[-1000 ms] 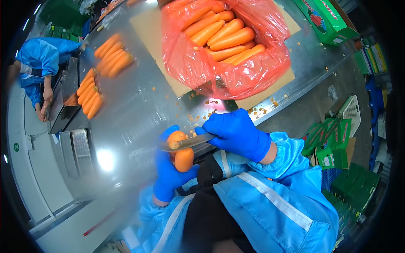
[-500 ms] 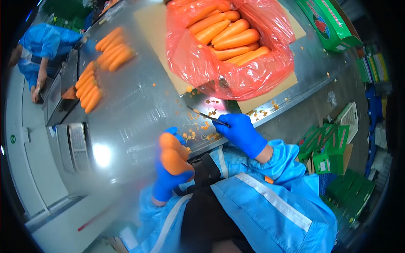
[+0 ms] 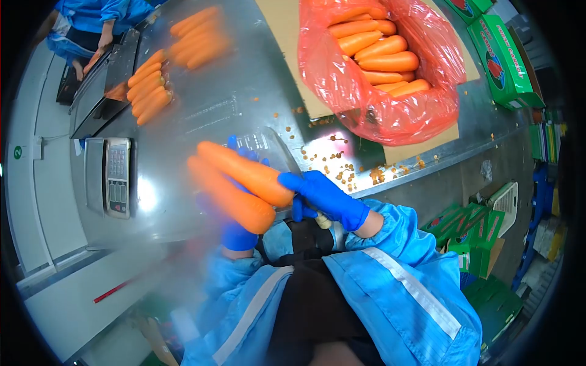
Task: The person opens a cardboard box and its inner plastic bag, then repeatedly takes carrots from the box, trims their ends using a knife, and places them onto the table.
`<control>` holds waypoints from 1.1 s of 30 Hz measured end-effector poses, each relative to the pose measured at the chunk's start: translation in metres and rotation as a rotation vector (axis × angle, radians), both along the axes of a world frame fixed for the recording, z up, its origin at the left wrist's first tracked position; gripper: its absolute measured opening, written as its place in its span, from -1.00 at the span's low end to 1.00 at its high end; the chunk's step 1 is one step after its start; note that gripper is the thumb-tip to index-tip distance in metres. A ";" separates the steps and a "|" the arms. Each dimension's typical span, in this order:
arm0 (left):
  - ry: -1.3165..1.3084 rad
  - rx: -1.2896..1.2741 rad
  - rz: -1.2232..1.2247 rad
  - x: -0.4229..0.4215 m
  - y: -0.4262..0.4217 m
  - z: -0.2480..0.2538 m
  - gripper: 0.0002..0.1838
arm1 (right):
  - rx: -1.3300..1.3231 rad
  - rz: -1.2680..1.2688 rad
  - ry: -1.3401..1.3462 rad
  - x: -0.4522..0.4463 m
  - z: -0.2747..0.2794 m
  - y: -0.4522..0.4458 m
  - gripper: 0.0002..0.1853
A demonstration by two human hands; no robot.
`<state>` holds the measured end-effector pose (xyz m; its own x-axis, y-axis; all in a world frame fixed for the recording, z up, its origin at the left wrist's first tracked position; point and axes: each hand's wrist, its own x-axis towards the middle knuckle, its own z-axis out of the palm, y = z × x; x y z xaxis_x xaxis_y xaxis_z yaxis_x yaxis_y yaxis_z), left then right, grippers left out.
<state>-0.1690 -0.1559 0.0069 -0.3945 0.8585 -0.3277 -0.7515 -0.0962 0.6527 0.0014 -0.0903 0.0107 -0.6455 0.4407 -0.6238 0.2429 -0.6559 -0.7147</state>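
the left hand (image 3: 239,236), mostly hidden, grips two carrots (image 3: 245,173) from below, above the metal table (image 3: 256,73). the right hand (image 3: 329,198) curls round a knife (image 3: 284,149), thumb at one carrot's thick end; the blade is blurred. beyond, the red bag (image 3: 421,127) is cut off at the top.

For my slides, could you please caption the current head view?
Left hand grips two carrots, right hand a knife, near a red bag of more carrots.

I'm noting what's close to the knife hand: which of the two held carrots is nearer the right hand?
The upper carrot: its thick end lies against the right hand, while the lower carrot stops visibly short.
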 end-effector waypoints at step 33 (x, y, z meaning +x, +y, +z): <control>1.914 -0.117 -0.770 -0.269 0.135 -0.145 -0.14 | 0.426 -0.454 0.088 -0.158 -0.142 0.108 -0.51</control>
<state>-0.4381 -0.0214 -0.1378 0.1232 0.9890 -0.0820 0.8821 -0.0713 0.4657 -0.1570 0.0181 -0.1313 -0.3768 0.8810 -0.2860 -0.0648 -0.3331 -0.9407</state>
